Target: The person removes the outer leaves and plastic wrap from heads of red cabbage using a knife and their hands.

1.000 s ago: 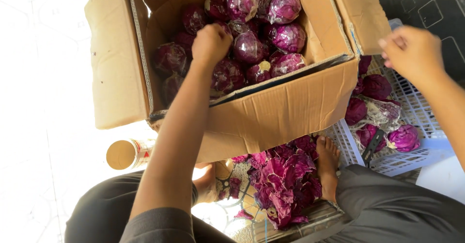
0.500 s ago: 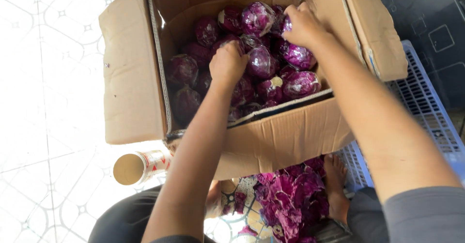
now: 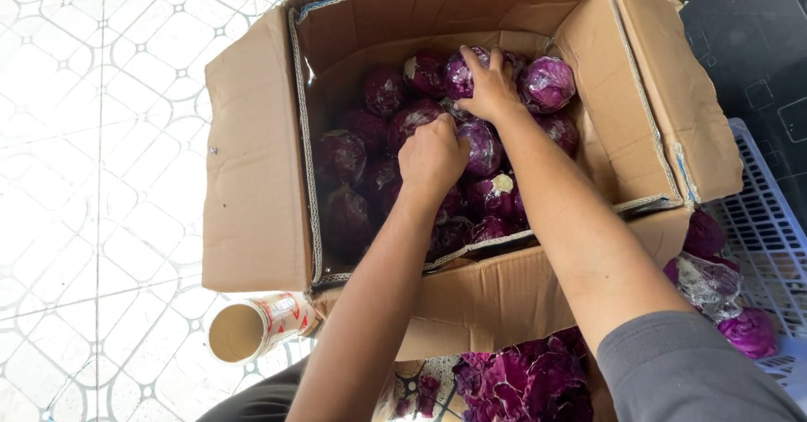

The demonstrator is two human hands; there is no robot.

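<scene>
Reaching: both hands now inside cardboard box (image 3: 252,178); right arrived from outside.
Left hand (image 3: 433,157): fingers curled on wrapped red cabbage (image 3: 483,146).
Right hand (image 3: 490,94): fingers spread over another cabbage (image 3: 461,73).

Single head-worn view, looking steeply down, close over open cardboard box (image 3: 252,178), tiled floor (image 3: 101,136) alongside

The big brown cardboard box (image 3: 252,170) looks rough and matt; the round purple cabbages (image 3: 548,83) wear shiny clear plastic wrap.
</scene>
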